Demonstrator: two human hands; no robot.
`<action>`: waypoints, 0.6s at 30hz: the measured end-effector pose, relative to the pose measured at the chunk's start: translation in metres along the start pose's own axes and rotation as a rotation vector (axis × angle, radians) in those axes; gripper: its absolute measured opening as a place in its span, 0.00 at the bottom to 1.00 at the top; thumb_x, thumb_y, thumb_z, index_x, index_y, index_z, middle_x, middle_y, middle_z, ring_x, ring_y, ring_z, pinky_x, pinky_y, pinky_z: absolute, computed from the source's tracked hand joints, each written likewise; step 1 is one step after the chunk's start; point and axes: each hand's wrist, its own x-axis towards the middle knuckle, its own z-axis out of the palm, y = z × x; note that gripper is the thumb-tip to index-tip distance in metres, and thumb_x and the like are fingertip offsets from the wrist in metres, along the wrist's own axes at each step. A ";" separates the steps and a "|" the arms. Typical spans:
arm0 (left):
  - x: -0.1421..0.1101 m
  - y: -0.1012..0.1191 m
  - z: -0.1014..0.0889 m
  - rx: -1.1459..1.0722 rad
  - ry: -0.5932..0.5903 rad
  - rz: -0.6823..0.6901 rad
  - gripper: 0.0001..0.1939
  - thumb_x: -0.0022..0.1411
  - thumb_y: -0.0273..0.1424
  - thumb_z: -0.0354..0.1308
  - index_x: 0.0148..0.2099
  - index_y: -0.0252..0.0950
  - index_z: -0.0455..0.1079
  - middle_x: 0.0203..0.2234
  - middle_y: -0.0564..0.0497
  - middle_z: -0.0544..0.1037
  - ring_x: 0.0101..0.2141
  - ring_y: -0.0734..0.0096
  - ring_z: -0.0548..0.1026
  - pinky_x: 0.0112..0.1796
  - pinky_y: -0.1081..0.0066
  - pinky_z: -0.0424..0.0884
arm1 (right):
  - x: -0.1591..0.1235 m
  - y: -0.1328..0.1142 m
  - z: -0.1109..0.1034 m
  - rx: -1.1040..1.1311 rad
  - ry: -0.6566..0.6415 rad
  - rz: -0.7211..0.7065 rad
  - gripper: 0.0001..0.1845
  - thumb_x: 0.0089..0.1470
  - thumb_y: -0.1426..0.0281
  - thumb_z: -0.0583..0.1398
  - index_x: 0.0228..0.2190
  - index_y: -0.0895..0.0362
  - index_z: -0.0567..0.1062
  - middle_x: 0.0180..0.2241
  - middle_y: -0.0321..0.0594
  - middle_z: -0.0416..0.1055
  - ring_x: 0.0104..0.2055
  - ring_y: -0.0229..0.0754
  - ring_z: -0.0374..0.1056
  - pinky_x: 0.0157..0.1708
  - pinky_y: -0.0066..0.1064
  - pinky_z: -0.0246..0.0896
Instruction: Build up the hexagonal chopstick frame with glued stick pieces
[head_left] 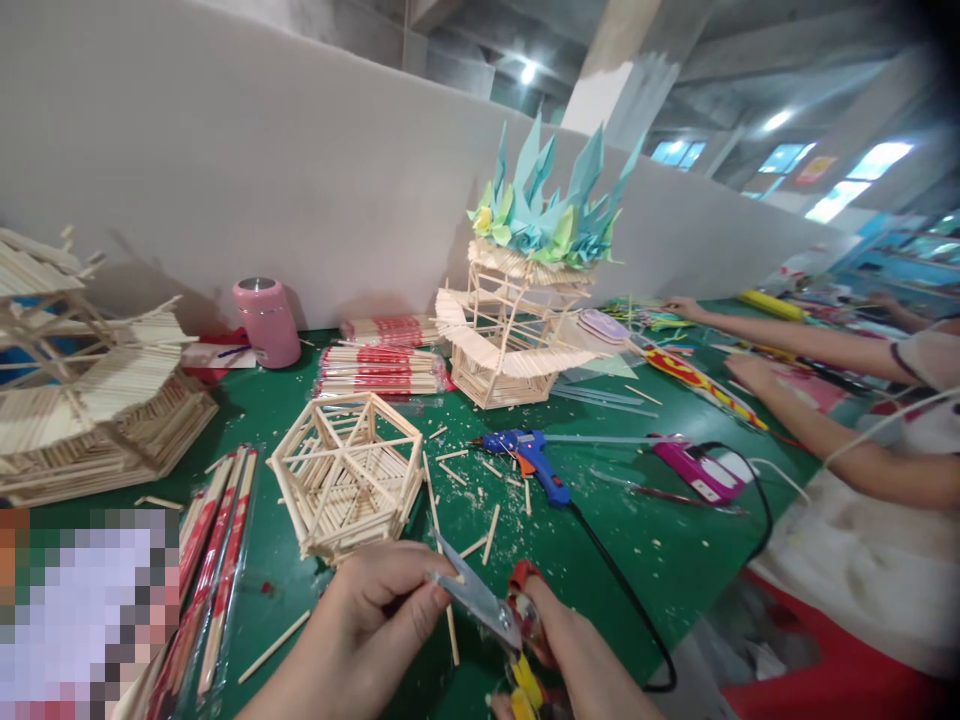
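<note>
My right hand (566, 635) grips a pair of scissors (484, 600) with red and yellow handles, its blades spread and pointing up and to the left. Between the thumb and forefinger of my left hand (382, 610) is a small piece of wooden stick, mostly hidden by the fingers, right at the blades. Just beyond my left hand, a hexagonal frame of wooden sticks (349, 470) rests on the green table (600, 570). A blue glue gun (525, 455) lies on its side farther off, with cut stick pieces (491, 533) and shavings around it.
A taller stick model (517, 340) topped with blue-green folded paper stands at the back. Another model (97, 390) stands left, near a pink flask (266, 322). Packs of sticks (379, 370) lie behind the frame. A black cord (622, 580) crosses the table; another person's arms (817, 345) reach in from the right.
</note>
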 end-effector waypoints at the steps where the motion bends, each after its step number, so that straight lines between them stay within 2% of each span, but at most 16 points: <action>1: 0.000 0.001 0.000 0.016 0.004 0.004 0.19 0.63 0.39 0.48 0.30 0.35 0.76 0.20 0.48 0.77 0.23 0.73 0.73 0.25 0.77 0.66 | 0.000 0.000 -0.001 0.022 -0.015 0.026 0.25 0.34 0.74 0.62 0.39 0.54 0.67 0.34 0.39 0.73 0.35 0.42 0.70 0.26 0.22 0.64; 3: -0.002 0.001 0.000 0.062 0.007 0.012 0.18 0.63 0.35 0.47 0.30 0.35 0.75 0.20 0.49 0.76 0.23 0.74 0.72 0.25 0.77 0.66 | 0.001 -0.002 -0.002 0.024 -0.031 0.047 0.18 0.36 0.73 0.62 0.35 0.55 0.68 0.30 0.37 0.73 0.33 0.42 0.70 0.28 0.23 0.63; 6: -0.004 -0.002 0.002 0.142 0.013 0.004 0.16 0.62 0.31 0.46 0.29 0.34 0.73 0.20 0.49 0.76 0.23 0.74 0.71 0.25 0.77 0.65 | 0.002 -0.002 -0.002 0.018 -0.014 0.076 0.14 0.39 0.70 0.62 0.33 0.56 0.69 0.26 0.36 0.72 0.30 0.42 0.69 0.27 0.25 0.63; 13: -0.003 -0.009 0.002 0.212 0.012 -0.022 0.17 0.62 0.31 0.44 0.27 0.34 0.70 0.20 0.49 0.74 0.23 0.74 0.71 0.25 0.77 0.66 | 0.007 -0.001 0.002 0.147 -0.018 0.123 0.07 0.46 0.65 0.59 0.29 0.55 0.68 0.21 0.33 0.67 0.26 0.38 0.67 0.26 0.25 0.62; 15: -0.002 -0.008 0.001 0.213 0.008 -0.016 0.17 0.62 0.31 0.44 0.27 0.33 0.70 0.19 0.49 0.74 0.22 0.74 0.70 0.24 0.77 0.65 | 0.007 0.000 0.004 0.160 -0.029 0.104 0.08 0.48 0.64 0.59 0.29 0.55 0.68 0.19 0.32 0.65 0.23 0.37 0.65 0.25 0.24 0.62; 18: -0.002 -0.006 0.003 0.165 -0.041 -0.028 0.17 0.63 0.32 0.45 0.29 0.33 0.72 0.21 0.48 0.75 0.24 0.73 0.71 0.26 0.77 0.66 | 0.005 0.004 0.007 0.162 -0.032 0.022 0.14 0.44 0.63 0.62 0.33 0.55 0.67 0.17 0.29 0.62 0.21 0.35 0.63 0.22 0.22 0.59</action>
